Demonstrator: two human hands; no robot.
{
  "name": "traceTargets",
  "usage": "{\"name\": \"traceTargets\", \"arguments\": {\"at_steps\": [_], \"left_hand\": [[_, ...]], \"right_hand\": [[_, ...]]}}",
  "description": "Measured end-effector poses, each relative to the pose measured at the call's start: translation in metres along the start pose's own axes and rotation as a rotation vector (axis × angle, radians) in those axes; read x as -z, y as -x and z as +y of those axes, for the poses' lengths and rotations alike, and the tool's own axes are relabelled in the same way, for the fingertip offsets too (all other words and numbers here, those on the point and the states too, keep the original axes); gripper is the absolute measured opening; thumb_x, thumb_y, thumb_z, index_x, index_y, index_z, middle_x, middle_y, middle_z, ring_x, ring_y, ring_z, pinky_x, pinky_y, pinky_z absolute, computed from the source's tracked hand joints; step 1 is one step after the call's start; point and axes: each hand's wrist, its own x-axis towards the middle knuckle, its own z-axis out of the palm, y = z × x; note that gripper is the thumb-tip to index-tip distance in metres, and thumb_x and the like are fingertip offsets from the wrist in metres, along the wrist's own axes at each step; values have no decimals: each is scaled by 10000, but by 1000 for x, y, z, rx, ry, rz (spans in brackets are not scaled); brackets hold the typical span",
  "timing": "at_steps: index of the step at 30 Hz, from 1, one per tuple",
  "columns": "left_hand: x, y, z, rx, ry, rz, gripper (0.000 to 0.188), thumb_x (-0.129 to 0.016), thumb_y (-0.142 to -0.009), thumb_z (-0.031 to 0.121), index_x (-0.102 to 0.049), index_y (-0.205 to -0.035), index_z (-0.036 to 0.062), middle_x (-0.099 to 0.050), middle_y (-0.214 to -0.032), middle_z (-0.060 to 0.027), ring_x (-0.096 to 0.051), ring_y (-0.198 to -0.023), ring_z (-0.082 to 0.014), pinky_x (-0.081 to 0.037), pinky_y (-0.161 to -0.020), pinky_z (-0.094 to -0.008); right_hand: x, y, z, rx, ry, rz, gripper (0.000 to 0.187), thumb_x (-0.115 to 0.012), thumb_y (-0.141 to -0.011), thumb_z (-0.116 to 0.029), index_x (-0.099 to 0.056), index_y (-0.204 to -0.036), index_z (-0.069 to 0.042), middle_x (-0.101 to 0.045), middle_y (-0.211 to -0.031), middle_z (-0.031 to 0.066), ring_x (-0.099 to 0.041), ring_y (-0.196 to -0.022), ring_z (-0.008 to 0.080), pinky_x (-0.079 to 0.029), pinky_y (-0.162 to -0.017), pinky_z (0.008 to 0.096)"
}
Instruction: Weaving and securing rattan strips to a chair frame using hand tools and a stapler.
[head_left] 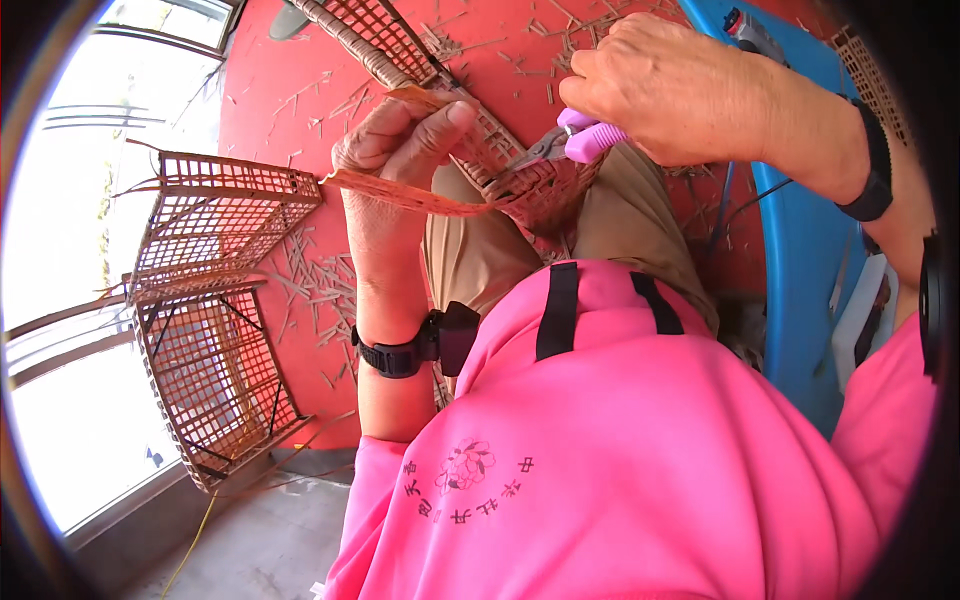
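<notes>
My left hand (pixel 395 165) pinches a flat brown rattan strip (pixel 400 195) that runs from the left toward a woven brown basket (pixel 545 195) resting on my lap. My right hand (pixel 665 85) grips pink-handled cutters (pixel 580 135), whose metal jaws point at the basket's woven edge, close to my left thumb. A long woven wicker panel (pixel 375 35) extends from the basket up to the top of the view. Both wrists wear black bands.
Two open-grid wicker baskets (pixel 215 300) lie stacked on the red floor (pixel 270 90) at the left, beside a bright window. Cut rattan scraps (pixel 320 280) litter the floor. A blue plastic chair (pixel 800 260) stands at the right.
</notes>
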Motion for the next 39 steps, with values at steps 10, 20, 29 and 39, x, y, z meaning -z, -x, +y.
{"name": "traceTargets", "arguments": {"at_steps": [10,20,29,39], "left_hand": [[-8,21,10,-134,-94,7,107,-725,-818,-27,-718,-924,-32,-706,-840,-74,-654,-736,-131,-525,-659,-251],[-8,25,7,-203,-68,6,126,-738,-815,0,-718,-936,-28,-712,-835,-70,-652,-731,-123,-516,-648,-255],[-5,20,12,-157,-55,-13,102,-726,-840,12,-708,-925,-42,-705,-810,-83,-651,-672,-135,-514,-614,-257],[89,11,-21,-79,-934,416,496,-653,-915,143,-486,-1361,3,-657,-1066,-171,-644,-969,-222,-524,-793,-326]], "right_hand": [[-7,3,-2,43,1,155,186,-673,-685,-5,-578,-840,-45,-568,-826,98,-592,-820,283,-471,-793,390],[-3,-8,-6,91,-127,90,218,-714,-676,-67,-600,-859,-29,-572,-843,107,-596,-843,285,-462,-803,384],[-8,-14,2,161,-57,176,205,-728,-683,-108,-554,-777,-54,-565,-786,90,-601,-792,279,-471,-738,405],[-11,47,28,-382,-433,577,487,-720,-805,-262,-604,-1209,-16,-631,-1142,160,-603,-1108,288,-442,-964,366]]}}
